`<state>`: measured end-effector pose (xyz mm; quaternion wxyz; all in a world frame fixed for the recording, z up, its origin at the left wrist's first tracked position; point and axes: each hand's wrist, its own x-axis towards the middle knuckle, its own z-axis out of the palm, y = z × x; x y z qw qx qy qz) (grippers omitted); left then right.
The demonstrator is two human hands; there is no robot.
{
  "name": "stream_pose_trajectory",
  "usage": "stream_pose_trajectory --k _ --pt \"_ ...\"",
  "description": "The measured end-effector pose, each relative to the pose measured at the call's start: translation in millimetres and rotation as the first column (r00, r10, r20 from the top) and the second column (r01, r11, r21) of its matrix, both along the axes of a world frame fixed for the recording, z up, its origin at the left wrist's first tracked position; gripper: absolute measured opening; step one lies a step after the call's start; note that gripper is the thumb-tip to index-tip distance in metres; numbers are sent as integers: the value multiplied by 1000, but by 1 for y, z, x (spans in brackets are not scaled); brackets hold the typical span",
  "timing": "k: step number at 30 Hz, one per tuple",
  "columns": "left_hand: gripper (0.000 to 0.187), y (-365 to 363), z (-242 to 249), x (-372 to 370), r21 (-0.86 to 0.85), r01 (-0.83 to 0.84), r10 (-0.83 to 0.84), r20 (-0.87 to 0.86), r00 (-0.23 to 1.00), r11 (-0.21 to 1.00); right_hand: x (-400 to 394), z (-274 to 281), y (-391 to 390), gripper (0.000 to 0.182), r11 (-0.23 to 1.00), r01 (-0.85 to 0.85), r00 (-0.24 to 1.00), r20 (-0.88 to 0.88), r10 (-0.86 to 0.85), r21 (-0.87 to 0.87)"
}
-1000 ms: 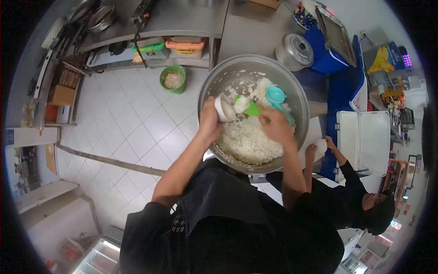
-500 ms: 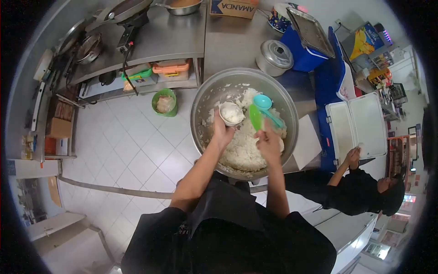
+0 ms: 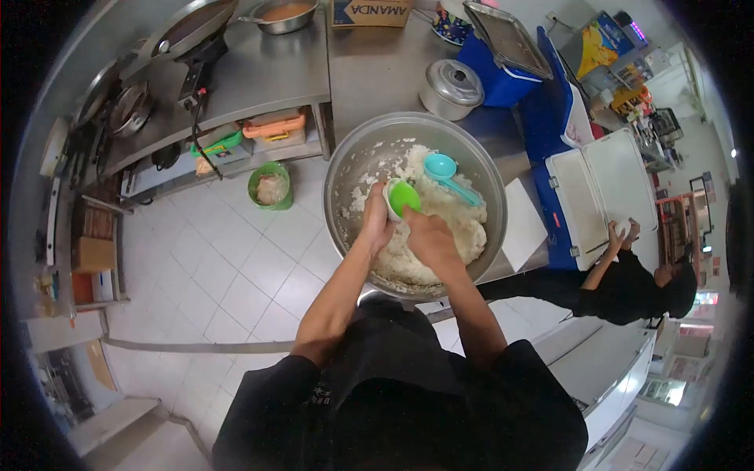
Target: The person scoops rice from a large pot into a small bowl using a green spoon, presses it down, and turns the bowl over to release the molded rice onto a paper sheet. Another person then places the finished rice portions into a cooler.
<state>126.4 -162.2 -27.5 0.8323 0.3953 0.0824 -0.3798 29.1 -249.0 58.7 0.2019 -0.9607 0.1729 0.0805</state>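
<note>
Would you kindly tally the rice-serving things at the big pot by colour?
Green: 1, scoop pressed on the small bowl in the left hand
Teal: 1, spoon on the rice
White: 1, small bowl
Total: 3

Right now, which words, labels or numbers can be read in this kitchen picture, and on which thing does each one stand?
"AMANDA": on the side of the cardboard box on the steel counter, seen upside down.
White print on the chest of the person's black shirt: too small to read.
Colourful packages at the upper right: print too blurred to read.
Nothing else readable.
</note>
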Motion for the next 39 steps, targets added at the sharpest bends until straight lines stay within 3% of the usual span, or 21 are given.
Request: stream_pose_trajectory --k 3,6,10,12,14,20,21,22,23,25,26,27,29,30,31,32,33,34,35,36,39 --pt "40 4 16 9 109 42 -43 9 999 993 -6 -5 -17 29 998 -41 999 -29 40 -38" --pt "38 -3 14 13 -121 28 -31 -29 999 992 -12 4 -38 26 917 60 882 410 -234 394" --pt "42 -21 17 -4 -162 -56 44 -77 996 985 -23 -15 -53 27 943 -91 923 382 -41 321" --pt "44 -24 4 0 -287 -69 38 -112 993 955 -51 -22 -89 30 953 -148 721 689 -80 265" --pt "46 -23 41 -15 -335 -36 -17 -156 988 942 -101 18 -107 36 753 243 830 270 -487 611" --pt "47 -108 82 -100 -482 163 -270 -162 949 861 -259 -43 -185 64 400 456 499 144 -854 795" --pt "47 -136 81 -119 -480 186 -299 -171 939 858 -287 -64 -202 64 421 578 530 70 -845 699" --pt "47 -165 80 -140 -502 183 -334 -227 915 845 -343 -186 -236 67 685 619 593 343 -728 384" --pt "47 -191 76 -160 -520 174 -362 -286 887 837 -376 -236 -241 66 573 723 552 178 -815 385" --pt "45 -249 38 -186 -431 204 -368 -343 864 879 -385 -187 -220 66 154 823 317 -217 -923 547" --pt "46 -277 3 -194 -398 263 -388 -274 880 879 -426 -251 -215 65 161 867 271 -177 -946 471" --pt "46 -302 -26 -202 -366 318 -408 -202 890 875 -493 -359 -203 66 354 887 373 -6 -928 298" --pt "37 -355 -57 -215 -100 273 -286 -145 947 957 -575 -445 -153 69 285 922 300 -19 -954 263" --pt "37 -374 -69 -219 -100 279 -292 -149 945 955 -607 -471 -121 72 373 926 366 97 -925 58" --pt "35 -391 -80 -224 286 277 -335 180 925 917 -570 -349 -121 76 -105 905 73 -395 -916 412" --pt "35 -408 -90 -229 604 109 -452 453 768 790 -610 -394 -92 75 -132 946 28 -482 -876 295" --pt "35 -419 -106 -232 598 111 -450 453 770 794 -651 -439 -56 69 -36 960 73 -372 -925 278" --pt "39 -425 -127 -233 667 -152 -582 722 374 729 -645 -402 -45 59 -149 940 3 -444 -896 307" --pt "44 -429 -146 -231 579 -418 -673 730 -116 700 -630 -365 -38 55 -235 938 -73 -517 -853 256" --pt "52 -431 -159 -227 670 -281 -724 666 -179 686 -615 -337 -38 52 -315 929 -147 -585 -798 196" --pt "56 -431 -132 -226 519 -345 -603 769 -213 782 -618 -332 -33 51 -355 906 -163 -586 -794 230"
